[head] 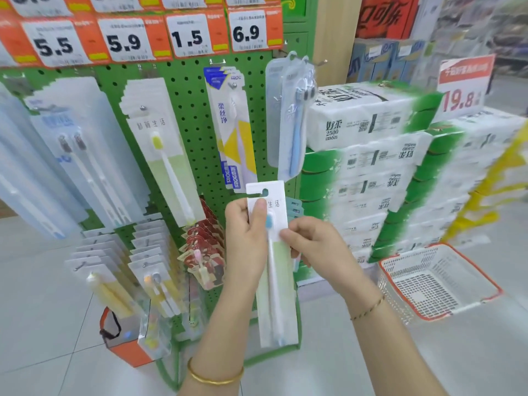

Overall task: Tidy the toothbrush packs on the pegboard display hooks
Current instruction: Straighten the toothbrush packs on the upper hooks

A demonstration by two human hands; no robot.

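Observation:
I hold one toothbrush pack (275, 270), white and pale green with a blue-headed brush, upright in front of the green pegboard (188, 110). My left hand (247, 241) grips its left edge with the thumb pressed on the card near the top. My right hand (311, 244) pinches the pack's right edge at mid height. A matching pack with a yellow-headed brush (165, 155) hangs on a hook to the left. A yellow and white pack (234, 130) and a clear pack with blue brushes (291, 118) hang above my hands.
Price tags (188, 38) line the top of the board. Lower hooks carry rows of small packs (148, 261) and red packs (205, 247). Stacked tissue bales (380, 167) stand to the right, with a white and orange shopping basket (437, 284) on the floor below them.

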